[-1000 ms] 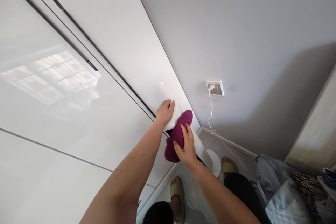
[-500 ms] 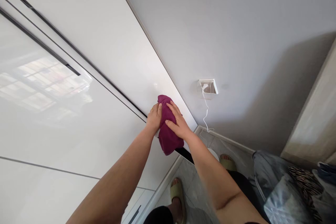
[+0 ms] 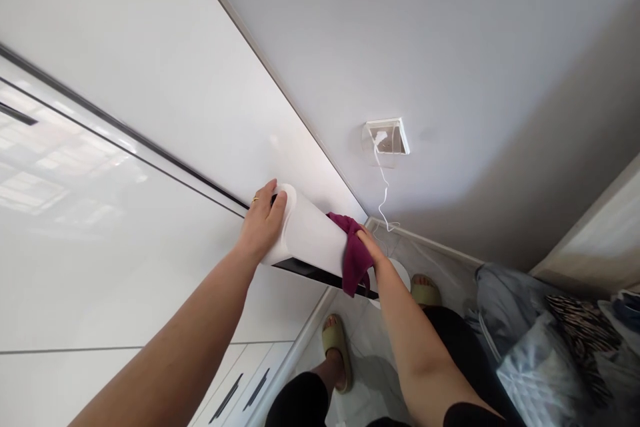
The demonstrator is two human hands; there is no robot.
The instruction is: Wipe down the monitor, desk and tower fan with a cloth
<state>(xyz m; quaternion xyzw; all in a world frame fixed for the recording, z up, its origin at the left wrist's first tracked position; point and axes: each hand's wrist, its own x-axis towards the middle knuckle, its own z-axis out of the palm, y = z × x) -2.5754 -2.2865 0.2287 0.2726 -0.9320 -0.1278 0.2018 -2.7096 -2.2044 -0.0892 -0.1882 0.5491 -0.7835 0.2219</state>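
A tall white column appliance [image 3: 310, 240] with a dark strip down one side stands on a round white base [image 3: 400, 272] by the wall corner. My left hand [image 3: 263, 223] rests on its rounded top, fingers curled over it. My right hand [image 3: 373, 253] presses a magenta cloth [image 3: 353, 253] against the column's lower part. The cloth drapes over the column and hangs down past the dark strip.
Glossy white wardrobe doors [image 3: 125, 147] fill the left. A wall socket [image 3: 385, 137] with a white cord [image 3: 383, 193] sits on the grey wall. My feet in olive slippers [image 3: 336, 357] stand on the tiled floor. Bags and bedding [image 3: 540, 347] lie at the right.
My right hand slid the cloth from the top of the column down toward its base. My left hand stayed at the top. The view tilted and shifted slightly.
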